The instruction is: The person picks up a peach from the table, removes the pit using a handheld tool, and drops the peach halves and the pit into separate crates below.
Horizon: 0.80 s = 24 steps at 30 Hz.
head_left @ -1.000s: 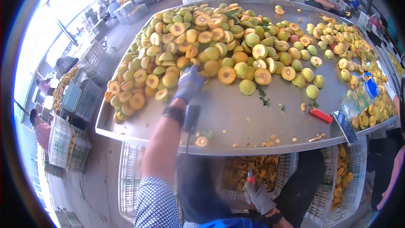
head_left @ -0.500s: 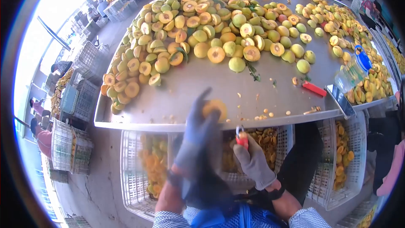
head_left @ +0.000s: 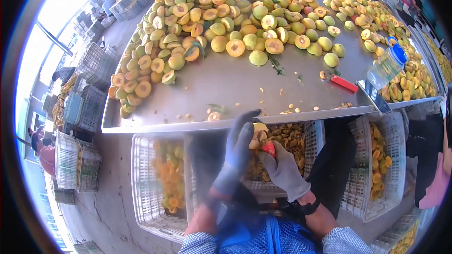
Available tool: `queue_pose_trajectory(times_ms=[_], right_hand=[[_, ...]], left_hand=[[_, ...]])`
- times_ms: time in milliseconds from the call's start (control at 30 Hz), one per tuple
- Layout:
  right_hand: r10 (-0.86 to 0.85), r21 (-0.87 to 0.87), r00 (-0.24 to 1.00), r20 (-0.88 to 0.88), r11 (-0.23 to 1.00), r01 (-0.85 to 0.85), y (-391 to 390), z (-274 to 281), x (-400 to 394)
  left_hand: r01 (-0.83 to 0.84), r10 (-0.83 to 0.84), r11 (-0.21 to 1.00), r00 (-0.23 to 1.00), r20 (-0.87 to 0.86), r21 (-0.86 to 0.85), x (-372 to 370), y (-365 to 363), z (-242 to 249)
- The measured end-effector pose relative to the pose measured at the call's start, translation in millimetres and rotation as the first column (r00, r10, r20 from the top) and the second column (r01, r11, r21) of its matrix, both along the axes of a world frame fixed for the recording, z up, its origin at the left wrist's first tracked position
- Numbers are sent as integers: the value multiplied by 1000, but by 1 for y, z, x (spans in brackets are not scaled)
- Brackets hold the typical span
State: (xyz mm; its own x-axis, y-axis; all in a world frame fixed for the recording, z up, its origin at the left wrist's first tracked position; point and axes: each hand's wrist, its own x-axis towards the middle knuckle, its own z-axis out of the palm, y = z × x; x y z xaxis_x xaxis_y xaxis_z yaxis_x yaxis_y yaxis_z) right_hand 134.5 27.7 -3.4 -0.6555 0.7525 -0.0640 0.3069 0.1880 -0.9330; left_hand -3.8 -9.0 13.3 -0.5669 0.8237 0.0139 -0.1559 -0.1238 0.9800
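My gloved left hand [head_left: 238, 142] is by the table's front edge, its fingers around the left side of a cut yellow fruit half [head_left: 258, 135]. My gloved right hand [head_left: 284, 167] grips a small red-handled tool [head_left: 268, 148] pressed against the fruit; the tool's metal end is hidden there. Both hands are over a crate of cut fruit pieces [head_left: 287, 141]. On the metal table [head_left: 197, 94] beyond, many green-yellow fruits, whole and halved, form a large heap [head_left: 221, 23].
A red-handled tool [head_left: 344, 83], a phone [head_left: 376, 98] and a blue-lidded bottle [head_left: 387, 68] lie at the table's right. White crates [head_left: 141, 193] of fruit stand below, with another crate [head_left: 400, 160] at right. Other people [head_left: 47, 155] sit at the left and right edges.
My left hand has moved right and down with the fruit, bringing it against the tool in my right hand. The view has shifted slightly. A small pit-like piece now shows near the table's front edge.
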Motion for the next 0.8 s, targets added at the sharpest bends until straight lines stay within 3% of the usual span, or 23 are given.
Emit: queue_pose_trajectory(times_ms=[67,167,233,300,333,400,467,533,600,733,800], right_hand=[[-7,-2,1000,10,1000,7,1,-3,0],[6,-27,1000,-14,1000,-6,0,-9,-2],[11,-49,999,-49,999,-13,-2,-8,-5],[5,-232,992,-125,972,-34,-8,0,-8],[0,-233,992,-125,972,-29,-9,5,-8],[-11,-375,990,-143,926,-44,-11,13,-8],[7,-391,991,-131,918,-59,-12,14,-7],[26,-407,992,-122,910,-74,-13,13,-7],[15,-600,981,-194,789,-131,-16,9,-5],[38,-645,959,-282,732,-219,-16,10,4],[-13,-850,873,-487,236,-470,-17,8,10]], left_hand=[[70,-72,997,997,38,43,0,0,5],[96,-94,994,995,38,-59,0,-2,7],[34,-36,999,998,-60,-37,3,2,2],[-3,-2,999,991,-134,-39,5,0,-5],[-41,33,999,977,-209,-33,5,1,-7],[-35,25,999,977,-213,-40,6,1,-7],[-34,23,998,976,-217,-47,5,0,-7],[81,-100,993,970,-223,-91,0,0,-7],[152,-177,981,954,-242,-119,-6,1,-2],[338,-389,907,901,-192,-251,-16,0,6],[378,-404,911,900,-165,-166,-15,1,-1]])
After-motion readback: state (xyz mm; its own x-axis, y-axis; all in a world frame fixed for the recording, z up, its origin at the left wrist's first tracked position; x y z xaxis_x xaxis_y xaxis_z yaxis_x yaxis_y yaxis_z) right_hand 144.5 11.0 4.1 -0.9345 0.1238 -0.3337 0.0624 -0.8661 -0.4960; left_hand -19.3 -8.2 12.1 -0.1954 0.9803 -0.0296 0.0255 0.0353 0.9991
